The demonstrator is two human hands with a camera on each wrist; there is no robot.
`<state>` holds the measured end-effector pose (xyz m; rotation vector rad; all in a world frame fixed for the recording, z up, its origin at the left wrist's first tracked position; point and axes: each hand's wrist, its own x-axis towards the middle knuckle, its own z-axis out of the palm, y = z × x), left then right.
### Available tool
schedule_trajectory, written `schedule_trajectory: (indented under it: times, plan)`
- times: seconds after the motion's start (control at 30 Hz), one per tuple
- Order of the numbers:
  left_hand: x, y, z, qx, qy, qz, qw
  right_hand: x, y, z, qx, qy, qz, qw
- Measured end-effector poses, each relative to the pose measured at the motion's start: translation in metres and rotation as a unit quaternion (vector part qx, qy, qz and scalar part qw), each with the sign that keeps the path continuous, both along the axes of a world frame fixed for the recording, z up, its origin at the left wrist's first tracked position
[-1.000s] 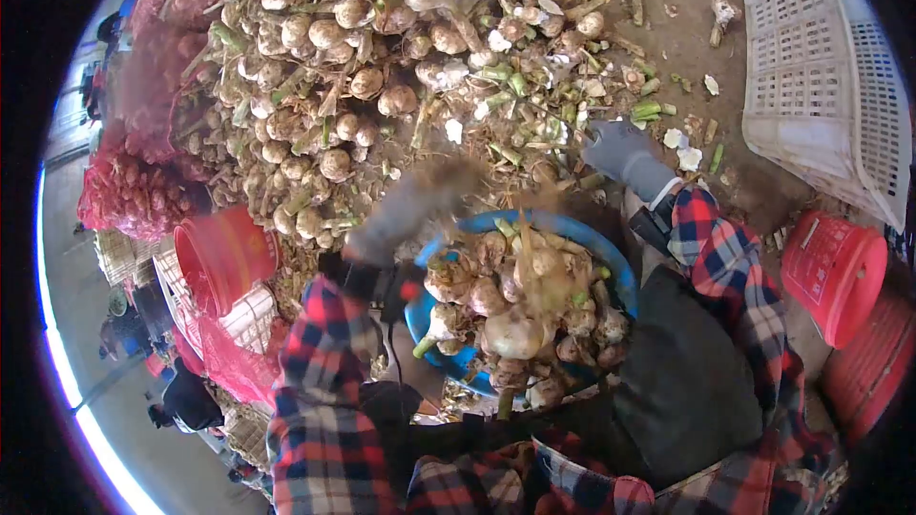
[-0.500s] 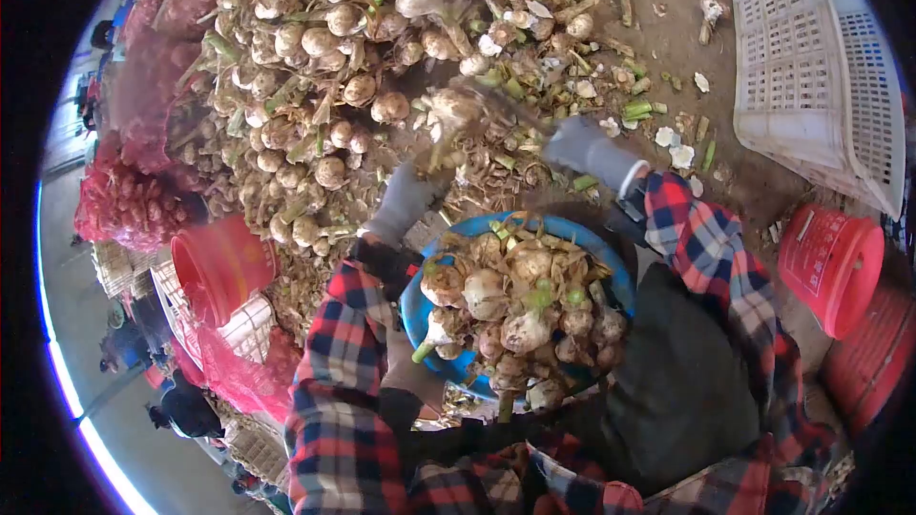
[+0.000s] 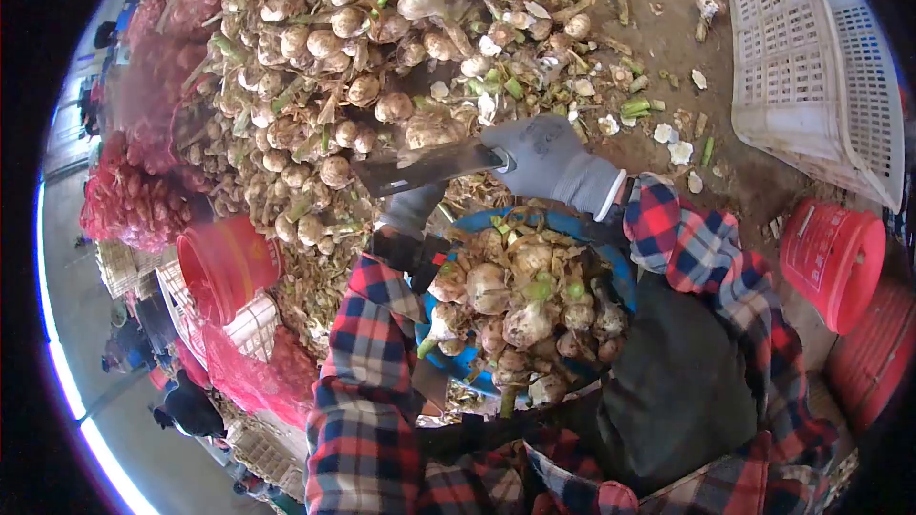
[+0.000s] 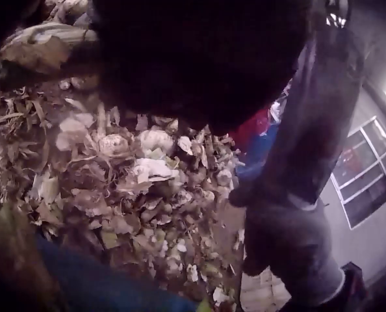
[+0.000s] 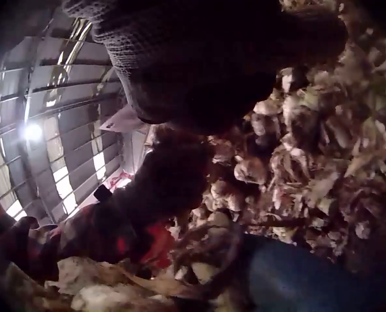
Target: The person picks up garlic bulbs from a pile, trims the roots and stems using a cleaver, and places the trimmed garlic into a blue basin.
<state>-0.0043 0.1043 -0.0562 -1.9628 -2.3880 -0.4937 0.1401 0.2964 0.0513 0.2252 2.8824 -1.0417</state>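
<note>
In the head view my gloved right hand (image 3: 553, 164) grips the handle of a wide dark blade (image 3: 429, 168), which points left across my left hand (image 3: 415, 208). A large garlic bulb (image 3: 431, 128) shows just beyond the blade; my left hand appears to hold it, its fingers mostly hidden. Nearer my body, a blue basin (image 3: 622, 277) holds several garlic bulbs (image 3: 527, 322). The left wrist view shows the right hand (image 4: 290, 244) with the blade (image 4: 320, 117) upright, and a pale stalk (image 4: 47, 45) beside the dark left hand (image 4: 199, 58).
A heap of garlic (image 3: 324, 43) spreads beyond the hands, with cut stalks (image 3: 641, 107) to its right. White crate (image 3: 797, 57) and red bucket (image 3: 832, 262) stand at right; another red bucket (image 3: 224, 267) and red net bags (image 3: 143, 195) are at left.
My right hand has moved left, bringing the blade across in front of my left hand. The left hand rose from the basin side, and the bulb has shifted left since half a second ago.
</note>
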Motion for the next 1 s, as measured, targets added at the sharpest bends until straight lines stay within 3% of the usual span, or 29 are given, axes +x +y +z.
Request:
schedule_trajectory:
  times: [0.07,0.2,0.27,0.3,0.37,0.4,0.43,0.47,0.53,0.57,0.6,0.67,0.7,0.73,0.8,0.83,0.9,0.93,0.97,1.0]
  plan:
    - [0.014,0.012,0.025,-0.044,-0.17,0.03,0.984,-0.001,0.0,0.003,0.013,-0.002,0.002,1.0]
    - [0.031,0.026,0.051,-0.05,-0.242,0.033,0.969,0.001,0.0,-0.002,0.02,-0.022,-0.008,1.0]
    - [0.041,0.032,0.067,-0.134,-0.338,0.14,0.921,0.004,0.005,-0.008,0.024,-0.026,-0.009,0.999]
    - [0.045,0.031,0.066,-0.054,-0.192,0.072,0.977,0.005,0.008,-0.013,0.028,-0.029,-0.007,0.999]
    - [0.054,0.029,0.08,-0.025,-0.19,0.059,0.98,0.006,0.03,-0.045,-0.005,-0.189,-0.138,0.972]
    - [0.056,0.028,0.09,0.004,-0.183,0.047,0.982,0.016,0.056,-0.067,0.01,-0.27,-0.12,0.955]
    - [0.07,0.031,0.092,0.157,-0.522,0.155,0.824,0.03,0.066,-0.074,0.037,-0.278,-0.167,0.945]
    - [0.069,0.026,0.097,0.162,-0.518,0.165,0.823,0.043,0.068,-0.082,0.021,-0.223,-0.207,0.952]
    - [0.066,0.032,0.104,0.109,-0.505,0.18,0.837,0.04,0.057,-0.052,0.015,-0.203,-0.203,0.958]
    - [0.069,0.037,0.106,0.098,-0.444,0.197,0.869,0.034,0.051,-0.038,0.031,-0.182,-0.177,0.967]
    - [0.064,0.037,0.098,0.096,-0.446,0.197,0.868,0.028,0.037,-0.023,0.039,-0.17,-0.149,0.973]
    - [0.056,0.032,0.087,0.01,-0.367,0.139,0.92,0.023,0.016,-0.005,0.033,-0.083,-0.077,0.993]
    - [0.057,0.036,0.089,0.054,-0.471,0.15,0.868,0.018,0.007,0.007,0.041,-0.05,-0.052,0.997]
    - [0.052,0.021,0.061,0.007,-0.27,0.125,0.955,0.015,0.001,0.011,0.019,-0.001,-0.023,1.0]
    - [0.049,0.016,0.051,-0.01,-0.387,0.127,0.913,0.01,-0.007,0.023,0.027,-0.019,0.001,0.999]
    - [0.047,0.013,0.046,-0.01,-0.387,0.126,0.913,0.011,-0.004,0.018,0.028,-0.019,0.0,0.999]
    - [0.049,0.017,0.066,-0.015,-0.263,0.079,0.961,0.013,0.007,-0.001,0.038,-0.081,-0.034,0.995]
    - [0.056,0.025,0.083,-0.017,-0.139,0.05,0.989,0.012,0.017,-0.012,0.041,-0.079,-0.032,0.996]
    - [0.067,0.031,0.096,0.046,-0.313,0.131,0.94,0.012,0.029,-0.024,0.036,-0.172,-0.08,0.981]
    - [0.074,0.033,0.105,0.104,-0.475,0.206,0.849,0.015,0.035,-0.035,0.027,-0.266,-0.129,0.955]
